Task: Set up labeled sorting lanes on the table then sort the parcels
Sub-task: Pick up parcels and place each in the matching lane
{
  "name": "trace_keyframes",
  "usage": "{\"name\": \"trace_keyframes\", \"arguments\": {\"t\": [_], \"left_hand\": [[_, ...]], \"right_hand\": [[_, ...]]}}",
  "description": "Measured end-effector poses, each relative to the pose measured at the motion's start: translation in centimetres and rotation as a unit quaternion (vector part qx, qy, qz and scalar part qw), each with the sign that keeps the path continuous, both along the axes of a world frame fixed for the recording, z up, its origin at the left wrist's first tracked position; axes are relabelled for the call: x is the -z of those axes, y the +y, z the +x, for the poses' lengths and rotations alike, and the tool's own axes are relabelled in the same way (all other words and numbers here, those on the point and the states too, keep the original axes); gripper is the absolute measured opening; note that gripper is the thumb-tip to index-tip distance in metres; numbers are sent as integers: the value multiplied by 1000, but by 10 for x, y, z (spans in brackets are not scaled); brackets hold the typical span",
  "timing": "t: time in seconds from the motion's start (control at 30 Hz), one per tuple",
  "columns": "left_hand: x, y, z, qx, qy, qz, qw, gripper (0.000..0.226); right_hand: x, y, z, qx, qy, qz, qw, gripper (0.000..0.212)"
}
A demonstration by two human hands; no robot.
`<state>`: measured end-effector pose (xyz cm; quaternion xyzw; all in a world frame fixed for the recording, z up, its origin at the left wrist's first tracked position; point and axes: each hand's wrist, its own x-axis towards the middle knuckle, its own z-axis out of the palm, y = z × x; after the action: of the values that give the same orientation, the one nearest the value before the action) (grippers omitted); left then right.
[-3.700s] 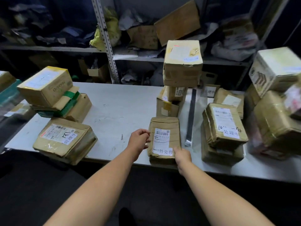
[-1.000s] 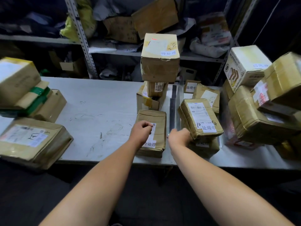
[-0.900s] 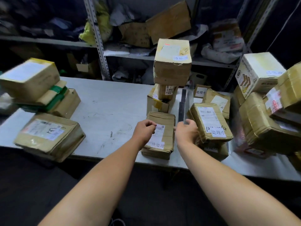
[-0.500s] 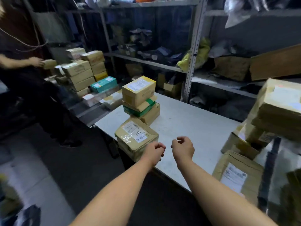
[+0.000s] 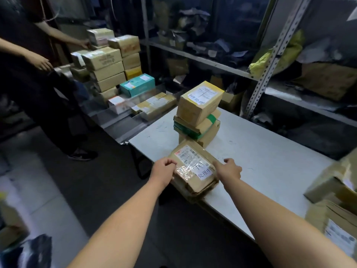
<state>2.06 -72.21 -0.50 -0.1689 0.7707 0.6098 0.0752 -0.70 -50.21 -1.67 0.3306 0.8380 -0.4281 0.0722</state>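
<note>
The flat parcel (image 5: 193, 169) lies on the near left corner of the white table (image 5: 270, 171), low in the middle of the frame, right between the two hands. Its long side runs away from the person and leans a bit to the upper left. Both hands are just as near, one on each long side. The left hand (image 5: 164, 171) has its fingers curled at the parcel's left edge, as if holding it. The right hand (image 5: 229, 169) is at the right edge with bent fingers; I cannot tell if it grips. Just behind stands a stack of parcels (image 5: 199, 113).
</note>
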Motion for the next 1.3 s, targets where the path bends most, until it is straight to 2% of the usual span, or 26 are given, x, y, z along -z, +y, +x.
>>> {"name": "trace_keyframes", "arguments": {"t": [0.1,0.2,0.33,0.43,0.53,0.63,0.7,0.83,0.93,1.03,1.13,1.2,1.3], "left_hand": [[15,-13,-11,-6,15,-66,998,10],[24,-16,-16,12,3,-91,996,31],[33,-10,-23,18,-19,-86,996,53],[41,-4,-27,3,-65,-31,997,77],[50,-2,-26,-22,-149,34,988,97],[66,1,-21,-2,-255,118,960,119],[88,4,-20,17,-289,177,941,131],[96,20,-11,24,-257,247,934,112],[97,30,-6,20,-236,264,935,112],[107,32,-5,37,-225,215,950,115],[120,34,-15,52,-217,184,957,113],[93,45,-11,73,-210,169,960,110],[22,75,10,111,-168,162,966,87]], "right_hand": [[2,0,-9,-44,1,23,999,44],[7,0,-9,-92,10,14,996,24],[9,5,-5,-92,28,16,995,32],[15,12,-1,-101,22,8,995,32],[20,17,7,-105,25,1,994,29],[21,22,16,-119,4,24,993,33],[21,28,21,-126,-13,31,991,42],[21,42,32,-158,-44,38,986,44],[21,52,41,-155,-47,22,987,45],[21,64,57,-112,-49,-61,991,40],[16,74,72,-83,-58,-149,984,47],[9,81,81,-39,-44,-230,971,45],[-7,100,96,-19,-42,-333,942,56]]}}
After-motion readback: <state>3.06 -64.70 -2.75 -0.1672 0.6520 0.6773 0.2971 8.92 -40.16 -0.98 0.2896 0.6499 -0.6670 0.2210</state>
